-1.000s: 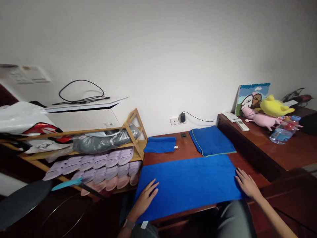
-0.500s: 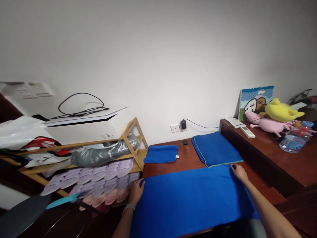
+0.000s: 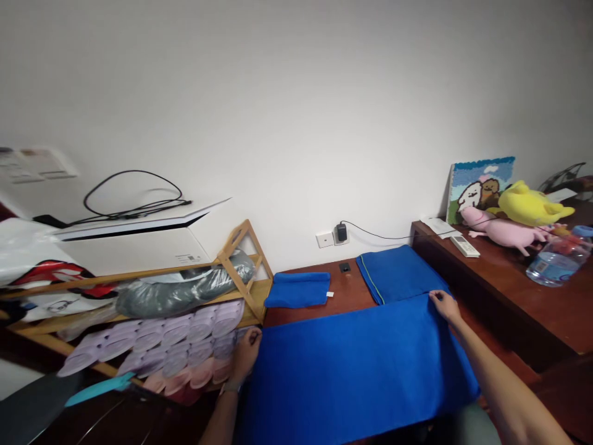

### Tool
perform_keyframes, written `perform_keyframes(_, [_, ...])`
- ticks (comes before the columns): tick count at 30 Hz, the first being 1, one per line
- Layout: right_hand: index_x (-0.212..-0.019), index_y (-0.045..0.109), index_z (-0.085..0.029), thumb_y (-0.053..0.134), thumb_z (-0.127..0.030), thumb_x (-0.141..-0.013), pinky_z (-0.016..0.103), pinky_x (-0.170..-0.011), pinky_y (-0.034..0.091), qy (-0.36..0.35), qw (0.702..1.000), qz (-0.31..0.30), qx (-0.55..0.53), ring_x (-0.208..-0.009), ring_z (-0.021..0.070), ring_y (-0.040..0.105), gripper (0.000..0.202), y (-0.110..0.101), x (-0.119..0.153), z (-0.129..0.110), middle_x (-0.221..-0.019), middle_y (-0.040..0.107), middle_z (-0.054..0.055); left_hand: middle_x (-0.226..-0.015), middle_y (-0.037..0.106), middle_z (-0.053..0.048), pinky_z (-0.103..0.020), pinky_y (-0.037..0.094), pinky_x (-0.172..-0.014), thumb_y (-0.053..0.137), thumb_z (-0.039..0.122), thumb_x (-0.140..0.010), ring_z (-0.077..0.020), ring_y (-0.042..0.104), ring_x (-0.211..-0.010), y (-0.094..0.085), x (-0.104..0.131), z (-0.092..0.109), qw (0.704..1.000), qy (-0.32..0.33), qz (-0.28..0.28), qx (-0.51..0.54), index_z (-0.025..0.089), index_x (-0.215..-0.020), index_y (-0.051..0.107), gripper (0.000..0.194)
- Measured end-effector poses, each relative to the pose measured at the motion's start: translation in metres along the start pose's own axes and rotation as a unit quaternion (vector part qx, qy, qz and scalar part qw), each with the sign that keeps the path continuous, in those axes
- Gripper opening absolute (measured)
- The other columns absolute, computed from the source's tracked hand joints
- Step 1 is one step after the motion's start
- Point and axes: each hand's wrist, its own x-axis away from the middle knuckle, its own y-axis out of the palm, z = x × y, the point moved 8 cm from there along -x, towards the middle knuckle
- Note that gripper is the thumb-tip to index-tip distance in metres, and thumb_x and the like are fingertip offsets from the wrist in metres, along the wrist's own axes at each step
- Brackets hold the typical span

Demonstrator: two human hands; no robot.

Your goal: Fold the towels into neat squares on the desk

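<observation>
A large blue cloth (image 3: 356,371) spreads over the front of the reddish-brown table (image 3: 347,290). My left hand (image 3: 248,352) pinches its far left corner, and my right hand (image 3: 445,306) grips the far right corner, fingers closed on the edge. Behind the right corner lies a folded blue cloth (image 3: 398,272) with a green-yellow edge, partly covered by the large cloth. A smaller folded blue cloth (image 3: 299,290) with a white tag rests at the back left of the table.
On the left, a wooden rack (image 3: 259,296) holds purple and pink slippers (image 3: 176,330) and a white box (image 3: 139,247). To the right, a raised desk (image 3: 519,290) bears a remote (image 3: 464,246), plush toys (image 3: 504,233) and a bottle (image 3: 553,262). A charger (image 3: 341,232) sits in the wall socket.
Both hands have raised the large cloth's far edge slightly away from me and to the left. Its right corner now overlaps more of the folded cloth. The view has shifted a little.
</observation>
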Motion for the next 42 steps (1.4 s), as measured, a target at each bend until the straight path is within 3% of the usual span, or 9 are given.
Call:
perform_keyframes(7, [-0.111, 0.074, -0.022, 0.044, -0.043, -0.094, 0.040, -0.081, 0.055, 0.056, 0.997, -0.040, 0.018, -0.099, 0.0293, 0.073, 0.040, 0.015, 0.026, 0.004, -0.113, 0.078, 0.013, -0.093, 0.078, -0.004, -0.040, 0.056, -0.090, 0.054, 0.028, -0.086, -0.0272, 0.073, -0.094, 0.011, 0.010, 0.002, 0.997, 0.021, 0.010, -0.068, 0.026, -0.089, 0.070, 0.016])
perform_keyframes(14, [-0.130, 0.067, -0.014, 0.033, -0.038, -0.101, 0.050, -0.097, 0.049, 0.022, 0.998, -0.003, 0.051, -0.118, 0.0353, 0.062, 0.051, 0.005, 0.033, -0.025, -0.131, 0.067, 0.022, -0.126, 0.070, -0.015, -0.050, 0.047, -0.110, 0.047, 0.027, -0.091, -0.0343, 0.063, -0.123, 0.024, 0.023, 0.024, 0.984, 0.095, 0.040, -0.148, 0.021, -0.111, 0.074, 0.033])
perform_keyframes(17, [-0.137, 0.063, -0.012, 0.032, -0.032, -0.101, 0.051, -0.108, 0.044, -0.032, 0.998, 0.007, 0.054, -0.128, 0.0359, 0.057, 0.052, 0.015, 0.054, -0.065, -0.142, 0.061, 0.023, -0.134, 0.068, -0.014, -0.048, 0.046, -0.114, 0.041, 0.033, -0.098, -0.0320, 0.062, -0.128, 0.042, 0.033, 0.040, 0.969, 0.178, 0.013, -0.172, 0.021, -0.123, 0.073, 0.042])
perform_keyframes(22, [-0.154, 0.052, -0.018, 0.032, -0.042, -0.106, 0.045, -0.125, 0.030, -0.321, 0.938, -0.132, 0.019, -0.146, 0.0263, 0.046, 0.057, 0.088, 0.149, -0.200, -0.159, 0.052, 0.011, -0.155, 0.058, -0.008, -0.050, 0.040, -0.121, 0.038, 0.044, -0.104, -0.0296, 0.050, -0.145, 0.075, 0.042, 0.035, 0.956, 0.217, -0.071, -0.184, 0.029, -0.147, 0.060, 0.050])
perform_keyframes(24, [-0.162, 0.039, -0.019, 0.030, -0.051, -0.107, 0.048, -0.128, 0.024, -0.359, 0.914, -0.186, 0.030, -0.154, 0.0263, 0.035, 0.065, 0.117, 0.180, -0.235, -0.166, 0.042, 0.009, -0.161, 0.051, -0.009, -0.052, 0.035, -0.124, 0.035, 0.046, -0.106, -0.0295, 0.044, -0.150, 0.082, 0.042, 0.029, 0.951, 0.214, -0.096, -0.201, 0.028, -0.153, 0.053, 0.054])
perform_keyframes(26, [-0.164, 0.033, -0.018, 0.026, -0.056, -0.107, 0.051, -0.129, 0.022, -0.345, 0.912, -0.218, 0.053, -0.157, 0.0265, 0.029, 0.069, 0.133, 0.188, -0.242, -0.169, 0.036, 0.009, -0.166, 0.044, -0.010, -0.053, 0.032, -0.125, 0.032, 0.048, -0.107, -0.0299, 0.039, -0.154, 0.085, 0.042, 0.025, 0.946, 0.207, -0.111, -0.224, 0.028, -0.157, 0.048, 0.056])
perform_keyframes(29, [-0.164, 0.033, -0.018, 0.022, -0.056, -0.107, 0.051, -0.129, 0.021, -0.304, 0.923, -0.219, 0.090, -0.158, 0.0264, 0.028, 0.069, 0.128, 0.170, -0.205, -0.168, 0.035, 0.009, -0.169, 0.037, -0.011, -0.055, 0.029, -0.126, 0.031, 0.051, -0.108, -0.0300, 0.034, -0.156, 0.087, 0.040, 0.023, 0.939, 0.199, -0.116, -0.254, 0.029, -0.160, 0.042, 0.058])
perform_keyframes(37, [-0.166, 0.027, -0.020, 0.015, -0.054, -0.105, 0.049, -0.129, 0.020, -0.137, 0.957, -0.177, 0.182, -0.160, 0.0256, 0.021, 0.071, 0.050, 0.083, -0.011, -0.172, 0.026, 0.003, -0.169, 0.037, -0.008, -0.054, 0.026, -0.126, 0.032, 0.050, -0.107, -0.0292, 0.033, -0.156, 0.092, 0.038, 0.019, 0.932, 0.197, -0.106, -0.284, 0.031, -0.161, 0.040, 0.058])
perform_keyframes(42, [-0.167, 0.023, -0.016, 0.015, -0.053, -0.104, 0.046, -0.130, 0.017, -0.108, 0.958, -0.165, 0.208, -0.160, 0.0248, 0.019, 0.074, 0.042, 0.072, 0.021, -0.173, 0.022, 0.003, -0.169, 0.036, -0.008, -0.054, 0.026, -0.126, 0.032, 0.050, -0.107, -0.0293, 0.033, -0.156, 0.093, 0.035, 0.017, 0.930, 0.182, -0.120, -0.295, 0.032, -0.161, 0.040, 0.058])
